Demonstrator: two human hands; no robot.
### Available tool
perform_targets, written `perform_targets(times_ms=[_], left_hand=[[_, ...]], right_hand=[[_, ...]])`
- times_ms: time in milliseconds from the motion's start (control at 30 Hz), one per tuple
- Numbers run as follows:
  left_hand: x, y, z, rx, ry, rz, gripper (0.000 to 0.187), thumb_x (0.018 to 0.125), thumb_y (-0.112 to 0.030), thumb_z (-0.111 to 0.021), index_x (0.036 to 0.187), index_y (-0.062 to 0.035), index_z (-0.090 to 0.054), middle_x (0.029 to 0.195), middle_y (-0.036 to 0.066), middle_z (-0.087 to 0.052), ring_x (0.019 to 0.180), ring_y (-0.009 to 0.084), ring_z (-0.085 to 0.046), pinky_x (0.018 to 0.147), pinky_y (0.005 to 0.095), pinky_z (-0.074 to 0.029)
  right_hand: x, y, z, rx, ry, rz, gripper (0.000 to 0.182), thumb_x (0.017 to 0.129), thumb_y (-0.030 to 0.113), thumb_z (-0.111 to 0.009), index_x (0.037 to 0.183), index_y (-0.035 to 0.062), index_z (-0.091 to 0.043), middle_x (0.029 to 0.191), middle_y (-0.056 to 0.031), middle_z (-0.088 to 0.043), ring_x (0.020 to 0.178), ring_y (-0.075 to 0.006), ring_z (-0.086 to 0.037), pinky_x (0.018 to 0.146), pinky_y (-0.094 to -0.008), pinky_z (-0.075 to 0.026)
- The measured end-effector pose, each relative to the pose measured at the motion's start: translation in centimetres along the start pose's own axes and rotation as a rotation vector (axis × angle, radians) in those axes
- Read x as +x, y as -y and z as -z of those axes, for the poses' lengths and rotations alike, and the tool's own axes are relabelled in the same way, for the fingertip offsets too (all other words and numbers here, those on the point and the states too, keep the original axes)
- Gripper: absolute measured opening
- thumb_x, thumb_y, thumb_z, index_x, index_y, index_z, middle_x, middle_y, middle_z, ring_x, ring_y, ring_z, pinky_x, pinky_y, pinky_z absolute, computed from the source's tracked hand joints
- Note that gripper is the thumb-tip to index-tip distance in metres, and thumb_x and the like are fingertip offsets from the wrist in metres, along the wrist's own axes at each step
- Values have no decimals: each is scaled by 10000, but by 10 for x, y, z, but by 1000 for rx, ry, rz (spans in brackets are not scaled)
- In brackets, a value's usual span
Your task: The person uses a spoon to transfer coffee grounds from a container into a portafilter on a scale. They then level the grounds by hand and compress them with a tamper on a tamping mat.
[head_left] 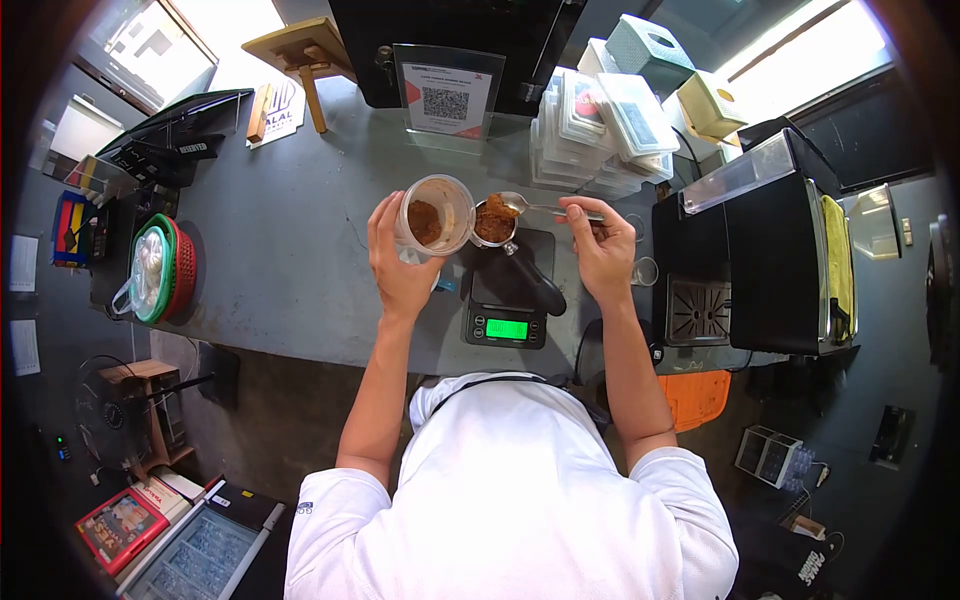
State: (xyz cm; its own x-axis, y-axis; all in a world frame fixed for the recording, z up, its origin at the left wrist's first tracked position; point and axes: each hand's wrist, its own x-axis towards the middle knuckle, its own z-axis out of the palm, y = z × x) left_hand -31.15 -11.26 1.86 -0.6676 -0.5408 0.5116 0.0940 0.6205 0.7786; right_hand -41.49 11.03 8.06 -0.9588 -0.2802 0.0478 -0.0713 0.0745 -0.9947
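Note:
My left hand (400, 255) is wrapped round a clear plastic cup (449, 212) with brown ground coffee (425, 222) at its bottom. In my right hand (603, 245) is the handle of a metal spoon (548, 209), its bowl heaped with coffee above the portafilter basket. That portafilter (530, 277) holds more brown grounds and rests on a black scale (484, 307) with a lit green display (507, 330). The cup is tilted right beside the basket's left edge.
Stacked plastic containers (590, 135) and a QR code stand (446, 98) are at the back. To the right is a black coffee machine (780, 260) with a yellow cloth (838, 260). Green and red baskets (184, 268) sit at the left of the grey counter (290, 240).

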Motion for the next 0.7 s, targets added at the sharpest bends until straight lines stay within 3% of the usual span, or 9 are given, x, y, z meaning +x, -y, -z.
perform_targets(times_ms=[133, 233, 433, 700], left_hand=[[0, 0, 0, 4, 5, -18, 844, 596, -79, -911, 1352, -69, -538, 1336, 140, -552, 1237, 336, -548, 1024, 430, -480], [-1, -1, 0, -13, 15, -11, 839, 599, -80, -910, 1351, -69, -538, 1337, 139, -551, 1237, 336, -549, 1026, 429, -478], [-1, 0, 1, 3, 16, -19, 838, 598, -72, -904, 1352, -68, -539, 1341, 140, -550, 1240, 336, -547, 1030, 430, -476], [0, -1, 0, -9, 18, -30, 840, 593, -76, -909, 1350, -64, -544, 1345, 142, -549, 1241, 335, -549, 1033, 430, -473]], right_hand=[[1, -21, -2, -101, -6, -2, 155, 965, 109, -676, 1063, 4, -732, 835, -20, -701, 671, -34, -562, 594, -193, -435], [2, -30, -5, -304, 39, 273, 137, 925, 89, -700, 1040, 29, -743, 836, -56, -707, 682, -100, -618, 608, -239, -469], [-1, -13, -4, -471, 113, 436, 137, 898, 90, -708, 1021, 43, -747, 904, -104, -719, 733, -234, -678, 664, -324, -530], [0, -4, -4, -483, 122, 444, 130, 892, 88, -707, 1011, 58, -749, 907, -98, -716, 756, -249, -691, 680, -321, -544]])
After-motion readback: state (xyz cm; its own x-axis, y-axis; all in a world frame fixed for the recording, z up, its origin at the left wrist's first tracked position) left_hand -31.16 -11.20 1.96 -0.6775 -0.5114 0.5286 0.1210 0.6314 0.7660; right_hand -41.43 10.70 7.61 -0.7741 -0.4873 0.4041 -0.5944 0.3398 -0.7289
